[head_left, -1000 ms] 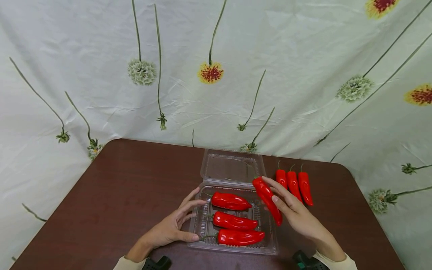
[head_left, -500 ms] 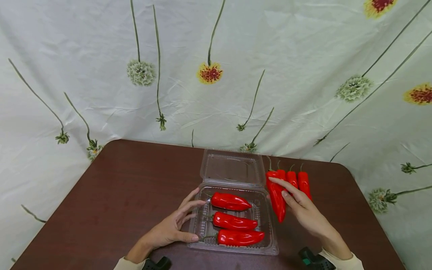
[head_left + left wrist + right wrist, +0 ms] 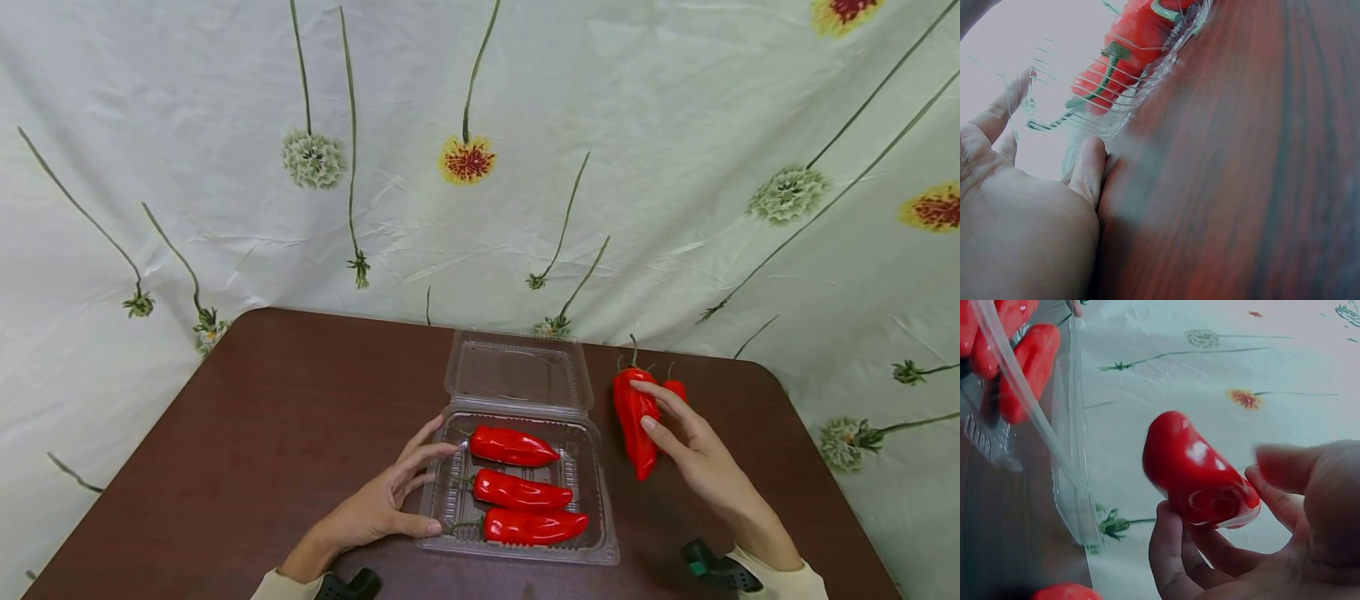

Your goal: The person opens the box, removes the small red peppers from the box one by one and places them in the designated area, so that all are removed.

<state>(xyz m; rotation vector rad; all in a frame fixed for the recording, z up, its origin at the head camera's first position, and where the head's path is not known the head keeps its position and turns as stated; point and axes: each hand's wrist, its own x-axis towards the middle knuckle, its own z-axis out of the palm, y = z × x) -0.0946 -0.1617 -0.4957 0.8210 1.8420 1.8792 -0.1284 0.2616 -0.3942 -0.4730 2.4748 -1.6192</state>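
Observation:
My right hand (image 3: 705, 458) grips a red pepper (image 3: 633, 417) between thumb and fingers, stem pointing away, just right of a clear plastic clamshell box (image 3: 609, 533). In the right wrist view the held pepper (image 3: 1191, 469) is seen end-on, above the fingers. It covers most of a row of peppers; one red pepper (image 3: 675, 388) shows at the row's right. Inside the box lie three red peppers, the back one (image 3: 513, 447), the middle one (image 3: 521, 490) and the front one (image 3: 535, 527), stems left. My left hand (image 3: 375, 504) touches the box's left side, fingers spread, thumb at the front corner.
The clamshell's lid (image 3: 517, 371) lies folded back behind the box. Everything stands on a dark brown table (image 3: 247, 433). A white flowered cloth (image 3: 405, 217) hangs behind its far edge.
My right hand has carried its pepper from above the box's right edge rightward, over the row of peppers, and turned it more upright. My left hand and the box have stayed still.

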